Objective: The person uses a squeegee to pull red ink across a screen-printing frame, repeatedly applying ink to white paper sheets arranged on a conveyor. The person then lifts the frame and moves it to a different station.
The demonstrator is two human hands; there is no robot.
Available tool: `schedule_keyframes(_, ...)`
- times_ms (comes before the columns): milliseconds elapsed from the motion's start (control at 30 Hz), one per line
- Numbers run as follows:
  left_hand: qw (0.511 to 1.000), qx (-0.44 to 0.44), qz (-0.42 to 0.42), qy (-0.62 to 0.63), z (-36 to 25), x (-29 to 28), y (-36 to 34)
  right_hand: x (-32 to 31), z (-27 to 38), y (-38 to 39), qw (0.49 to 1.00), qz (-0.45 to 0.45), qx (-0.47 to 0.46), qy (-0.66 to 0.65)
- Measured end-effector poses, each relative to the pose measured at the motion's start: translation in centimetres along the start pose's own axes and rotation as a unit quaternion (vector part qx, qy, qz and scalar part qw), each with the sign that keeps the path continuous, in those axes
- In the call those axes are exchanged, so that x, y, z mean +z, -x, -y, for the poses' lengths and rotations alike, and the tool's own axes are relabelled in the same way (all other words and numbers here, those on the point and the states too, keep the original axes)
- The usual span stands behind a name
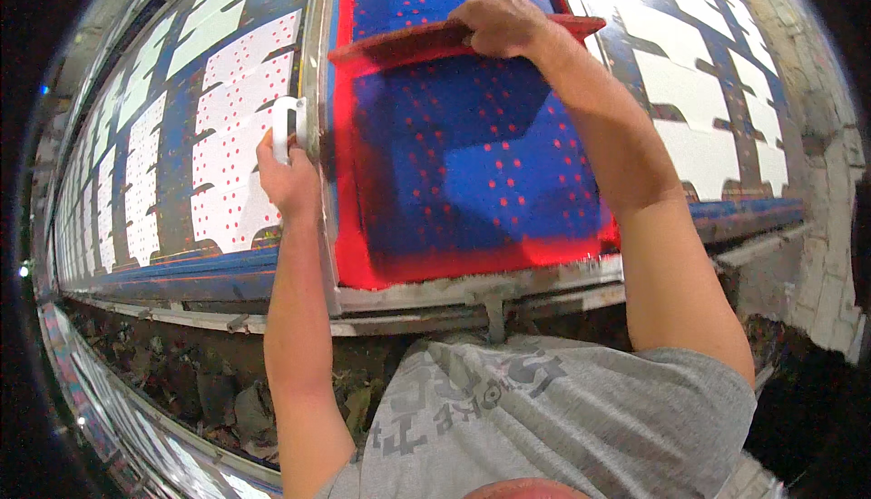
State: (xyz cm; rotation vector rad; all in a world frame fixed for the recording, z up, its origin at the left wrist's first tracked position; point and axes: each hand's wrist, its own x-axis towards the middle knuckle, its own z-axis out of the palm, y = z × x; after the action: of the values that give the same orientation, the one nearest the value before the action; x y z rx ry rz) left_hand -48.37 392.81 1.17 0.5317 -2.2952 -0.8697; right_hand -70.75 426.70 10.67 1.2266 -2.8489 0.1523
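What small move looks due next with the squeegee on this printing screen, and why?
Probably a pull of the squeegee toward the body. The right hand grips it near the far end of the screen, red ink lies pooled along the near edge, and the left hand steadies the frame's white handle.

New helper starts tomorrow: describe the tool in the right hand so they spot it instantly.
Find the blue mesh screen smeared with red ink, set in a metal frame on the long printing table. Across its far end lies the squeegee under the right hand: a long flat bar, ink-stained dark red, the only loose tool on the screen.
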Motion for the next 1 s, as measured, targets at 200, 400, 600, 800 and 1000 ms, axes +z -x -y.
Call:
schedule_keyframes(200,0.995,-0.029,0.004,0.097,0.9,0.3,-0.1,-1.2,8.5,10.0,0.999,0.038,0.014,-0.037)
schedule_keyframes(400,0.999,0.005,-0.019,0.043,-0.6,-0.2,0.4,-1.8,17.3,19.2,0.997,0.047,0.055,-0.033)
schedule_keyframes(600,0.999,-0.046,-0.007,0.028,-0.4,0.4,-0.2,-1.7,23.6,25.4,0.996,0.031,0.073,-0.036)
schedule_keyframes(800,0.998,-0.037,-0.029,0.030,0.9,1.5,-0.7,-0.3,24.8,28.5,0.989,-0.115,0.002,-0.087)
schedule_keyframes(1000,0.999,-0.037,-0.017,0.007,0.9,1.1,-0.5,0.6,25.0,30.3,0.991,-0.094,0.009,-0.094)
